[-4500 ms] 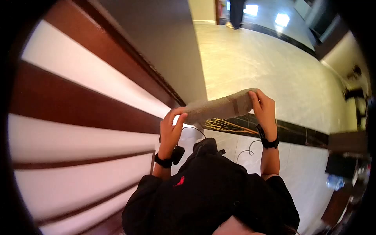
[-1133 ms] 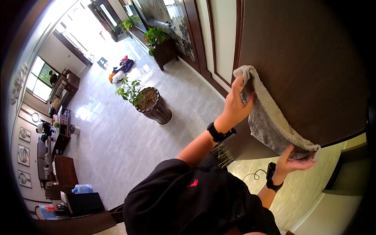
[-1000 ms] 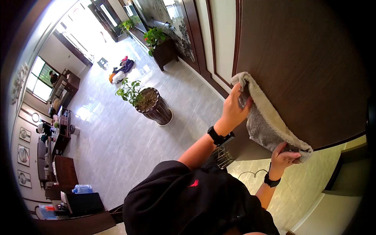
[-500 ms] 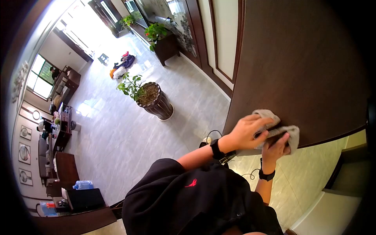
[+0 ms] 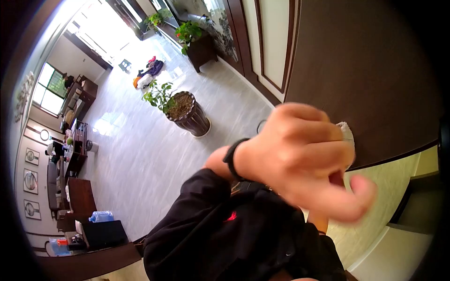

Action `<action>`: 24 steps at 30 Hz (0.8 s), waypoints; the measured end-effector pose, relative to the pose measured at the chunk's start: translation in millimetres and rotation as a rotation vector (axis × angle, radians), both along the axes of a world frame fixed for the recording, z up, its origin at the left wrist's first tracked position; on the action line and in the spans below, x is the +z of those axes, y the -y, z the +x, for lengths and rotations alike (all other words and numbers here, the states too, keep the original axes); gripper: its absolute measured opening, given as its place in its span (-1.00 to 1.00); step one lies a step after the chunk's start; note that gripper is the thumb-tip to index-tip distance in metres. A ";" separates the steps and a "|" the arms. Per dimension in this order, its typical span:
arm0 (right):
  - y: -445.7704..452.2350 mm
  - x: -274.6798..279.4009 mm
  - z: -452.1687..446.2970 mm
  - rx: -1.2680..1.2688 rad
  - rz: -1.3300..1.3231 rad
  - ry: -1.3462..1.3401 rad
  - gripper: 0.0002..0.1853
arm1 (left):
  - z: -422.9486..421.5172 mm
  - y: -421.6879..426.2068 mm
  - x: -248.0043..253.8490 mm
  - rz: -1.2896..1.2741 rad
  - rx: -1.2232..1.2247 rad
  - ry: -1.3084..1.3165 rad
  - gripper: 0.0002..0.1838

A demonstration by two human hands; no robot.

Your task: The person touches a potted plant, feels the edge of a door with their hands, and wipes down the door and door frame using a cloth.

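My left hand [image 5: 300, 154] is raised close to the camera, its back towards me. Its fingers are curled and its thumb is bent; whatever may be inside them is hidden, and blur softens the thumb. Beyond the knuckles, a strip of the grey cloth [image 5: 346, 133] shows against the dark brown panel [image 5: 365, 84], near its lower edge. My right hand is concealed behind my left one; only part of its forearm appears below, so its hold on the cloth cannot be seen.
A potted plant [image 5: 187, 112] stands on the tiled floor left of the panel. Farther off lies a pile of clothes [image 5: 149, 74], with a planter [image 5: 201, 49] along the wall. At lower left is a black box [image 5: 104, 234] beside a blue plastic bottle [image 5: 101, 216]. A distant person [image 5: 69, 82] sits near the window.
Both hands held the stretched cloth, then came together with it bunched on the panel. Now my left hand has lifted towards the camera, covering my right hand and most of the cloth.
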State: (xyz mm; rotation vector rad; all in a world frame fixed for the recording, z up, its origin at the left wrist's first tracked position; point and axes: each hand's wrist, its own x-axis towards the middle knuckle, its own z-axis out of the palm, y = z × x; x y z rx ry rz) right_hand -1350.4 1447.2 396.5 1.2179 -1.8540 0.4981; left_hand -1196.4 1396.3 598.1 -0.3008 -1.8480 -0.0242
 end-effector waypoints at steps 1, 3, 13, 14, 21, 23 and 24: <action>-1.8 8.2 5.8 0.006 0.015 0.003 -0.58 | 3.3 -5.4 8.1 0.012 -0.072 -0.031 -0.81; -6.9 -0.8 2.4 0.024 0.014 -0.007 -0.56 | 2.5 -13.6 16.6 0.038 -0.178 -0.068 -0.80; -2.9 -15.7 -4.9 0.083 -0.033 -0.035 -0.51 | -16.9 -27.9 35.3 0.094 -0.369 -0.140 -0.78; -2.9 -17.2 -5.5 0.087 -0.032 -0.035 -0.51 | -18.7 -28.4 36.2 0.109 -0.378 -0.133 -0.77; -4.0 -19.5 -6.2 0.121 -0.035 -0.001 -0.52 | -19.3 -16.3 38.1 0.344 -0.462 -0.089 -0.75; -4.0 -20.9 -6.0 0.128 -0.037 0.009 -0.52 | -19.2 -15.5 35.9 0.397 -0.481 -0.078 -0.74; -4.6 -21.3 -6.5 0.135 -0.037 0.014 -0.52 | -18.8 -14.8 34.5 0.426 -0.490 -0.071 -0.74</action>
